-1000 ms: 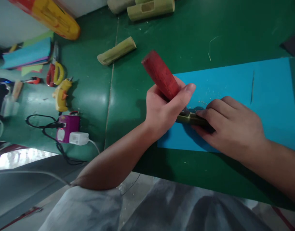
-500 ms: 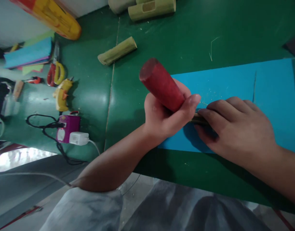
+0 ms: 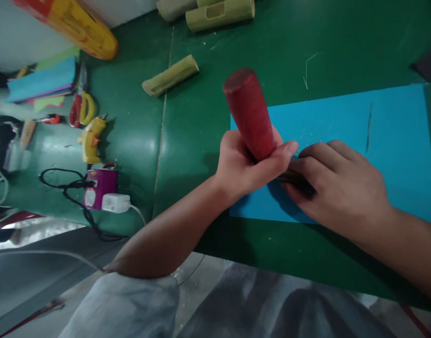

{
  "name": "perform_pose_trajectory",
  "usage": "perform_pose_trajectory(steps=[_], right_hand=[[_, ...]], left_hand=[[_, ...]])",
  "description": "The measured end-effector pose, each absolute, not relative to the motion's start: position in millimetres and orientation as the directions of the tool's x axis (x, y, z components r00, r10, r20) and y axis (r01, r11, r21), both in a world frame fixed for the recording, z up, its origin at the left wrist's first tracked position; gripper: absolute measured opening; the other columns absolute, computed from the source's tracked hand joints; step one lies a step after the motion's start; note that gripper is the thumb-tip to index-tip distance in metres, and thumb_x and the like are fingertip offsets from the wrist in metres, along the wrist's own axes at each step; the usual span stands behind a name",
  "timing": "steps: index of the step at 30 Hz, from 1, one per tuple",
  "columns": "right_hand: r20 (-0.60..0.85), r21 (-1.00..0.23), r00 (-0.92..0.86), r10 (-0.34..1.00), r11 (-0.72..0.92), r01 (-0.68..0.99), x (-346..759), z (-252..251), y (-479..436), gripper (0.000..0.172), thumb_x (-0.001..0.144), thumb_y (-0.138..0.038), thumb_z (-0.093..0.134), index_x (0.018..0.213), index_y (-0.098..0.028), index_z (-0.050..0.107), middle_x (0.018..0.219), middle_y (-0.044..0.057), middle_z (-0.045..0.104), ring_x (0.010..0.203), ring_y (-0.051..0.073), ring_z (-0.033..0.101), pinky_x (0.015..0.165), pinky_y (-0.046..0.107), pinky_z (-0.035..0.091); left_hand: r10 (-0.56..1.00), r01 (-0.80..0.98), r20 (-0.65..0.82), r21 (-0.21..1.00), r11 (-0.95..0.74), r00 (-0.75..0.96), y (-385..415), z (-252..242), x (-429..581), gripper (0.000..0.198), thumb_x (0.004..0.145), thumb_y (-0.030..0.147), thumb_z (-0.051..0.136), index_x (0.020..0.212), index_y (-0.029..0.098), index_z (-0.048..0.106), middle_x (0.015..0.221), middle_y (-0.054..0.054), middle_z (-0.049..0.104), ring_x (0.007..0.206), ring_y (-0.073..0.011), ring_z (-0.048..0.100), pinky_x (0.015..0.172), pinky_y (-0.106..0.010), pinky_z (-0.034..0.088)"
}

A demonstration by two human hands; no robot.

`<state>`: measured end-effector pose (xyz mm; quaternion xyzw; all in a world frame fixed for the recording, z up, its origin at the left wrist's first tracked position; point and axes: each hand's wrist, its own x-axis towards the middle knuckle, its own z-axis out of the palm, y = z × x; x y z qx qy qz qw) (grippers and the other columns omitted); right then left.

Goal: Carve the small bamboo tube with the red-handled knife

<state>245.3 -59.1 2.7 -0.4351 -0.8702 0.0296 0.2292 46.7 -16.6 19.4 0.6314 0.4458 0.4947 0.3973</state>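
My left hand (image 3: 249,169) is wrapped round a thick red wooden handle (image 3: 250,112) that sticks up and away from me; the working end of the tool is hidden under the hand. My right hand (image 3: 337,185) lies curled over a small dark bamboo piece (image 3: 296,178) and presses it down on a blue sheet (image 3: 395,136) spread on the green table (image 3: 208,117). The two hands touch at the piece. Fine shavings dot the blue sheet near my fingers.
A cut bamboo section (image 3: 170,75) lies behind my left hand, and more bamboo tubes (image 3: 219,13) sit at the far edge. To the left are a yellow glue gun (image 3: 89,138), scissors (image 3: 80,108), a purple box (image 3: 101,188) with a white plug, and coloured paper (image 3: 42,80).
The red handle has swung from leaning left to standing more upright, and my left hand has shifted slightly right toward the bamboo piece. My right hand has stayed in place.
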Motion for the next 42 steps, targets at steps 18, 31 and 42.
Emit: perform_pose_trajectory(steps=[18,31,42], right_hand=[[0.363,-0.232,-0.533,0.764,0.628,0.742,246,4,-59,0.021,0.111,-0.027,0.061,0.099,-0.022,0.078,0.102,0.015,0.079,0.093,0.032,0.067,0.075,0.045,0.048],[0.458,-0.258,-0.509,0.729,0.657,0.709,243,2,-57,0.025,0.113,-0.026,0.060,0.095,-0.019,0.076,0.094,0.013,0.076,0.087,0.030,0.065,0.074,0.045,0.045],[0.415,-0.318,-0.505,0.757,0.641,0.699,245,-3,-51,0.026,0.112,-0.030,0.064,0.095,-0.019,0.080,0.095,0.012,0.078,0.090,0.028,0.068,0.079,0.041,0.048]], left_hand=[[0.961,0.146,0.272,0.950,-0.276,0.043,-20,19,51,0.053,0.091,0.057,0.096,0.063,0.025,0.064,0.063,0.002,0.060,0.057,-0.0133,0.058,0.057,-0.032,0.056],[0.931,0.239,0.335,0.901,-0.361,0.144,-25,16,48,0.048,0.091,0.041,0.092,0.064,0.024,0.057,0.062,0.003,0.056,0.058,-0.0120,0.051,0.056,-0.031,0.045],[0.968,0.105,0.201,0.970,-0.218,0.148,-15,20,56,0.039,0.088,0.028,0.079,0.059,0.023,0.053,0.061,0.002,0.054,0.057,-0.0116,0.047,0.055,-0.028,0.048]])
